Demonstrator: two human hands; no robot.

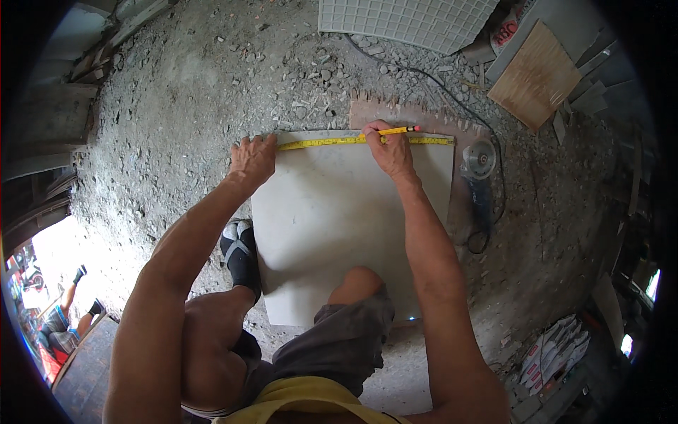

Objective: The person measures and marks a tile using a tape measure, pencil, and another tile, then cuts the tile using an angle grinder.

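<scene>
A large square pale tile (332, 212) lies on the rubble-strewn ground beneath me, with a yellow tape measure (318, 142) stretched along its far edge. My left hand (254, 157) grips the tape's left end at the tile's far left corner. My right hand (387, 147) holds a yellow pencil (404, 130) with a pink eraser over the tape, right of the tile's middle. My right knee (357, 283) is over the tile, and my left foot (240, 254) is beside its left edge.
An angle grinder (479, 166) with cord lies right of the tile on reddish board (395, 113). A white grid panel (406, 18) and plywood piece (533, 74) lie beyond. White bags (554, 350) lie lower right. Another person's legs (74, 311) show in a bright opening at left.
</scene>
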